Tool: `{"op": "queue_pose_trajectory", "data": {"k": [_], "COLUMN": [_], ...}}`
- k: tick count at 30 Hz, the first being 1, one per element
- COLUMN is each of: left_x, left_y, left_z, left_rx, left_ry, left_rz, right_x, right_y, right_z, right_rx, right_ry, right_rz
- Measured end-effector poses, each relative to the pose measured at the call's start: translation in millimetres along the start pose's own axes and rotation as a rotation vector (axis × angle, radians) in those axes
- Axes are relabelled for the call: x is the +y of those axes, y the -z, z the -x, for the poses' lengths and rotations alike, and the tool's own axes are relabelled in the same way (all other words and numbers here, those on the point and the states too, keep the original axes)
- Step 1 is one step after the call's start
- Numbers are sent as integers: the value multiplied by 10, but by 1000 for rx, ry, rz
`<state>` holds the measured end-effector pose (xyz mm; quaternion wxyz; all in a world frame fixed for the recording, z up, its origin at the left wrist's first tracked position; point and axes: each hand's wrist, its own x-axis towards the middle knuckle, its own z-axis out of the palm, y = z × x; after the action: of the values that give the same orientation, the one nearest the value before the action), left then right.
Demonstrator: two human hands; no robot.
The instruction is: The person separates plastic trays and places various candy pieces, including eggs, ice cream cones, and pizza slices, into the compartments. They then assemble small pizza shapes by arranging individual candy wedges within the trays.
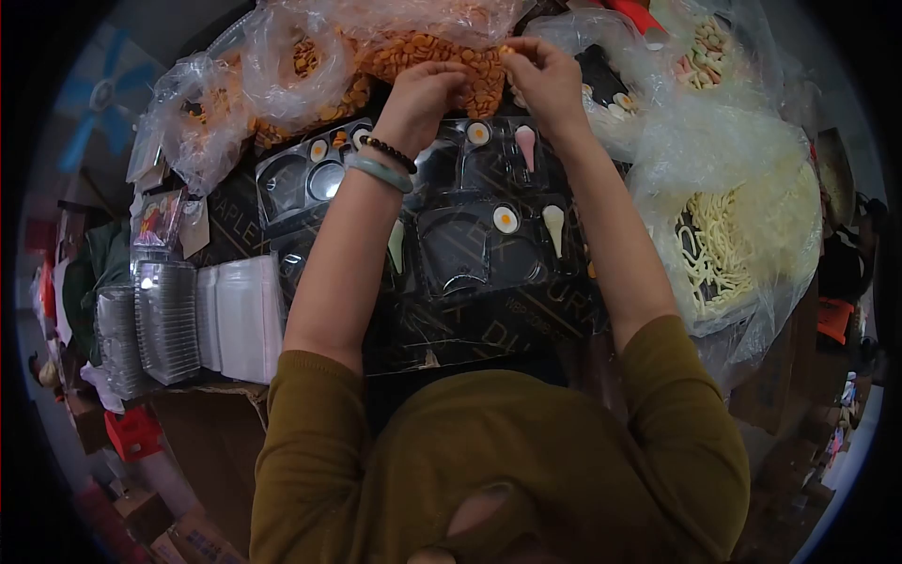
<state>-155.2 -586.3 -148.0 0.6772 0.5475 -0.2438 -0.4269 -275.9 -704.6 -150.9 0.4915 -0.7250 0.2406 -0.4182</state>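
Note:
Small orange pieces (413,54) lie heaped in an open clear plastic bag at the far side of the table. Over the heap's right edge, my right hand (550,80) pinches one small orange piece (507,51) between thumb and fingertips. My left hand (432,92) is at the heap's near edge, fingers curled together; what they hold, if anything, is hidden. Below my hands sit clear compartment trays (451,252). In them are toy fried eggs (505,219) and small spoons, one pale yellow spoon (554,228) and one pink spoon (525,148). My left forearm hides part of the trays.
Stacked clear plastic trays (166,320) and white packs (240,315) stand at the left edge. On the right, an open plastic bag holds pale noodle-like strands (716,258). More bagged pieces (705,54) lie at the back right. A blue fan (103,94) is far left.

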Motion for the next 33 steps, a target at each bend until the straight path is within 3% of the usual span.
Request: {"op": "queue_pose_trajectory", "data": {"k": [2, 4, 5, 9, 12, 15, 19, 23, 26, 30, 33], "left_x": [-135, -228, -248, -147, 36, 58, 6, -107, -145, -322, -429], "left_y": [94, 177, 216, 584, 969, 1255, 1407, 1398, 1339, 1202, 1080], "left_z": [110, 181, 226, 460, 637, 776, 945, 1032, 1185, 1424, 1544], "left_rx": [-38, -111, -119, -113, -38, 44, 162, 194, 216, 236, 250], "left_ry": [45, 92, 102, 118, 165, 107, 59, 5, -14, -77, -378], "left_rz": [-105, -167, -202, -230, -25, -97, -386, -563, -689, -803, -1055], "right_x": [-11, 155, 202, 305, 108, 513, 575, 552, 577, 405, 19], "right_y": [165, 236, 251, 261, 268, 179, 95, 97, 129, 143, 24], "right_z": [249, 363, 363, 297, 325, 386, 479, 482, 501, 552, 569], "right_rx": [-125, -289, -412, -518, -487, -266, -221, -248, -270, -244, -146], "right_ry": [-77, -22, -117, -162, -321, 257, 411, 363, 450, 440, 406], "right_rz": [284, 496, 533, 466, 434, 599, 719, 822, 855, 743, 480]}}
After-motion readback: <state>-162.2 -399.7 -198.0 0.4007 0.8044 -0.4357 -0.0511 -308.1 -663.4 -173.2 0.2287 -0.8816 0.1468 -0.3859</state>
